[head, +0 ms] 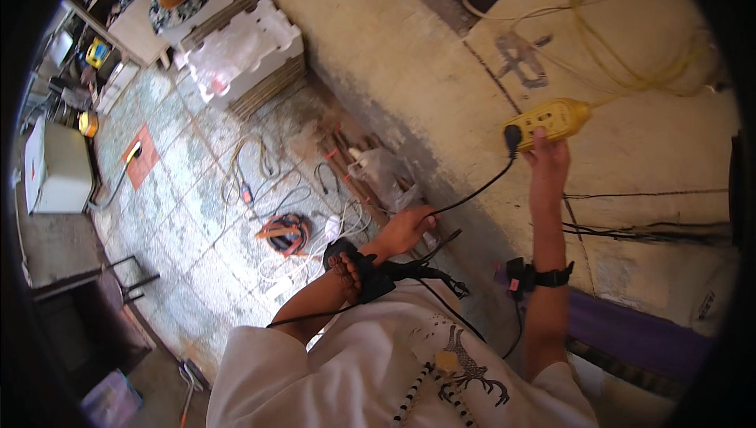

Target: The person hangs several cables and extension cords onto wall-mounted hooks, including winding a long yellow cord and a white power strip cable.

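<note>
My right hand (pixel 548 159) holds a yellow extension socket block (pixel 552 121) up in front of the ochre wall. A black plug (pixel 512 134) sits at the left end of the block. From it a black cord (pixel 478 190) runs down to my left hand (pixel 404 230), whose fingers are closed around it. More black cable bundles (pixel 413 268) lie by my left wrist, which bears a black strap and a brown beaded bracelet. A black strap with a small device is on my right forearm. A yellow cable (pixel 608 62) leaves the block's right end and loops on the wall.
On the tiled floor lie an orange and black cable coil (pixel 286 234), white cords and a grey cord (pixel 236 174). Poles with a plastic bag (pixel 381 174) lie along the wall. A foam-topped box (pixel 242 56) stands farther off; a white cabinet (pixel 59 168) is at left.
</note>
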The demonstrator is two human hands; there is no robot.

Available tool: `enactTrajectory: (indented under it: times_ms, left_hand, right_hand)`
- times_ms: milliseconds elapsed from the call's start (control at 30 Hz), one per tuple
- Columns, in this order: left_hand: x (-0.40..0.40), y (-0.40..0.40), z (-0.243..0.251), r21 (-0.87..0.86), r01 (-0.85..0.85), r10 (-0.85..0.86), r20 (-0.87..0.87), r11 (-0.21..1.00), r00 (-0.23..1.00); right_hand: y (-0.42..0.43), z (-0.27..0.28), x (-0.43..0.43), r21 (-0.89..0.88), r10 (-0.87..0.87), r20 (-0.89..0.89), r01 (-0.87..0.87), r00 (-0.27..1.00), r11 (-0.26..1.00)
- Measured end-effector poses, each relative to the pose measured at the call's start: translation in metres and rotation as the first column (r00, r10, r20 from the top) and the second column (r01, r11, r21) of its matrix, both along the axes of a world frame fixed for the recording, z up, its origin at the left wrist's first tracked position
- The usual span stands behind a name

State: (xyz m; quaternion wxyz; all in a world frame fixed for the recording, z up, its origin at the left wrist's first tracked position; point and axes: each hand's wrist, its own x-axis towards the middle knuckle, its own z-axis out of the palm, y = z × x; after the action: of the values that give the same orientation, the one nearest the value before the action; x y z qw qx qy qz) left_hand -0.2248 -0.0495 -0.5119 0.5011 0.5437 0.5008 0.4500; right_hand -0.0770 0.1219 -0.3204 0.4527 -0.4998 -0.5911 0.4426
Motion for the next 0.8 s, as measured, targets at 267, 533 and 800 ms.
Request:
enactTrajectory:
  times_ms: [267,533,800]
  left_hand:
    - [0.006,-0.033,-0.036,-0.058,-0.039,0.034,-0.075,0.998,0.997]
    - [0.01,-0.02,0.037,0.374,-0.036,0.047,-0.021,0.927,0.999]
    - [-0.012,-0.012,0.124,0.398,0.062,-0.071,0.007,0.915,0.997]
  right_hand:
    - [0.008,-0.003,0.001,0.001,-0.034,0.04,0.034,0.999,0.999]
    - [0.002,-0.006,0.003,-0.089,-0.012,0.08,0.019,0.997,0.996]
    - [-0.042,-0.003,0.022,-0.563,0.064,-0.401,-0.301,0.914,0.77]
